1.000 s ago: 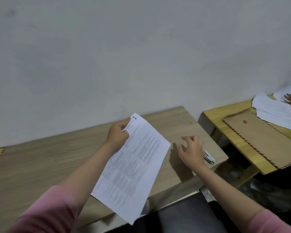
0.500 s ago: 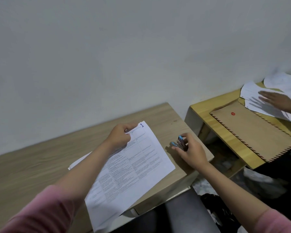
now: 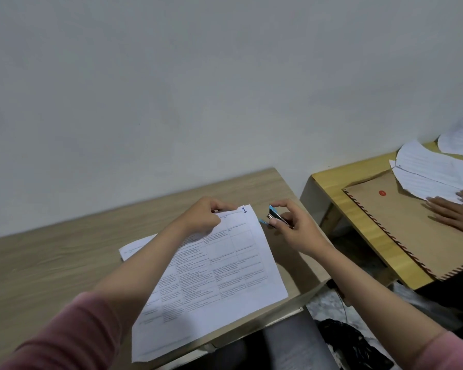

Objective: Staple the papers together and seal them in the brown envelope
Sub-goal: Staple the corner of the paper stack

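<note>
The left hand [image 3: 202, 217] pinches the top edge of the papers [image 3: 219, 268] (a blue "1" marks the corner), which lie flat on the wooden table [image 3: 51, 263]. The right hand [image 3: 292, 225] grips a small blue stapler [image 3: 274, 217] between thumb and fingers, its mouth just at the sheets' top right corner — whether it touches them is hard to tell. The brown envelope [image 3: 401, 225] lies on the neighbouring yellow table [image 3: 340, 180], under another person's hand [image 3: 455, 212].

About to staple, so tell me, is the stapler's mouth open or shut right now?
Open: the stapler in the right hand shows its blue tips spread apart beside the papers.
</note>
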`<move>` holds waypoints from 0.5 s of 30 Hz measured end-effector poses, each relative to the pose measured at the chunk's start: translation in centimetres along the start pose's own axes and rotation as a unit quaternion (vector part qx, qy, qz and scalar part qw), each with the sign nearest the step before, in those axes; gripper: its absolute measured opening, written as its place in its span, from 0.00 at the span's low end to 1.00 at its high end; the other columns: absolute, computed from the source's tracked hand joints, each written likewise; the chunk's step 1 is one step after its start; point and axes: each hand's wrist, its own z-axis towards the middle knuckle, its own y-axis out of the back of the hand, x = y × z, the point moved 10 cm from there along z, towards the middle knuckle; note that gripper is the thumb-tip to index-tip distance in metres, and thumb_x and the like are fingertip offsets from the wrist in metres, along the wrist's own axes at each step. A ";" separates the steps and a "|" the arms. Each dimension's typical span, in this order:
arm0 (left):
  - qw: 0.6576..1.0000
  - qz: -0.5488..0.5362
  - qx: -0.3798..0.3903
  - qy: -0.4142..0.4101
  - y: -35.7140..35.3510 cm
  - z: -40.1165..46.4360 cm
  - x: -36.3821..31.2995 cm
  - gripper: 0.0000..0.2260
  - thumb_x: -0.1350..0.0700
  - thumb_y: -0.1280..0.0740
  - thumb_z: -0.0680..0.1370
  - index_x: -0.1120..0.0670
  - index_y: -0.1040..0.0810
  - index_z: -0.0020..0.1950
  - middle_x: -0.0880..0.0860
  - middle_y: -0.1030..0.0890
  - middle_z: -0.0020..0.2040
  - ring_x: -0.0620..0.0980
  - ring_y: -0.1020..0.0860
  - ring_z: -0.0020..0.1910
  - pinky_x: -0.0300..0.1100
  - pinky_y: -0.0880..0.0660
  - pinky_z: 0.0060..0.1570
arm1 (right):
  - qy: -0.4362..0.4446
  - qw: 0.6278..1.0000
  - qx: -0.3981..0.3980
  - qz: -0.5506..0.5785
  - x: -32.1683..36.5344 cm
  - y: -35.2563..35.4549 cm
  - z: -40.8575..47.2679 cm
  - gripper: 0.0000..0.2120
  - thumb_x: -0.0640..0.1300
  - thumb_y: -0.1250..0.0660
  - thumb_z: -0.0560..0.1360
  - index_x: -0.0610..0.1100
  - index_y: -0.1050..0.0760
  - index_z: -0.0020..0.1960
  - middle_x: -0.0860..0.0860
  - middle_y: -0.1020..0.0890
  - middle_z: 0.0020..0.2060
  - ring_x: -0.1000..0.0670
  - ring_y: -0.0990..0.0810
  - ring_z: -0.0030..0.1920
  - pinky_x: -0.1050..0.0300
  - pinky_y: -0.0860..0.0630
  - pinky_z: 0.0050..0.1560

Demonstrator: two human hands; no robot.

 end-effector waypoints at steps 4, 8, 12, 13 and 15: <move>1.000 0.009 0.018 -0.003 -0.3 0.3 -0.6 0.28 0.73 0.45 0.68 0.50 0.18 0.57 0.43 0.18 0.54 0.33 0.21 0.41 0.26 0.29 0.35 | 0.017 0.998 0.023 -0.048 0.6 -0.2 0.6 0.13 0.46 0.33 0.75 0.60 0.30 0.55 0.45 0.19 0.38 0.47 0.20 0.36 0.49 0.22 0.39; 0.999 0.041 0.027 -0.012 -0.7 1.0 -0.7 0.28 0.72 0.43 0.68 0.49 0.19 0.59 0.44 0.19 0.56 0.39 0.21 0.49 0.27 0.30 0.41 | 0.041 0.997 0.039 -0.056 0.9 -0.7 0.8 0.13 0.46 0.37 0.77 0.60 0.30 0.58 0.47 0.20 0.41 0.41 0.22 0.41 0.44 0.22 0.45; 0.996 0.069 0.037 -0.035 -1.3 1.4 -1.1 0.27 0.71 0.41 0.68 0.48 0.19 0.59 0.43 0.18 0.54 0.41 0.21 0.53 0.30 0.29 0.48 | 0.046 0.997 0.050 -0.036 1.4 -1.2 1.2 0.13 0.43 0.39 0.78 0.59 0.25 0.55 0.49 0.18 0.45 0.44 0.21 0.44 0.40 0.21 0.47; 0.995 0.078 0.041 -0.042 -1.5 1.5 -1.3 0.27 0.71 0.41 0.68 0.48 0.19 0.59 0.43 0.18 0.55 0.41 0.21 0.54 0.31 0.28 0.50 | 0.051 0.997 0.052 -0.040 1.6 -1.3 1.3 0.13 0.43 0.39 0.78 0.60 0.24 0.54 0.51 0.18 0.47 0.47 0.20 0.46 0.41 0.21 0.48; 0.994 0.088 0.046 -0.048 -1.7 1.7 -1.3 0.27 0.70 0.40 0.68 0.47 0.19 0.59 0.44 0.18 0.57 0.42 0.22 0.57 0.35 0.28 0.57 | 0.053 0.996 0.056 -0.043 1.9 -1.4 1.5 0.13 0.42 0.37 0.77 0.60 0.24 0.54 0.53 0.18 0.50 0.50 0.20 0.48 0.43 0.21 0.49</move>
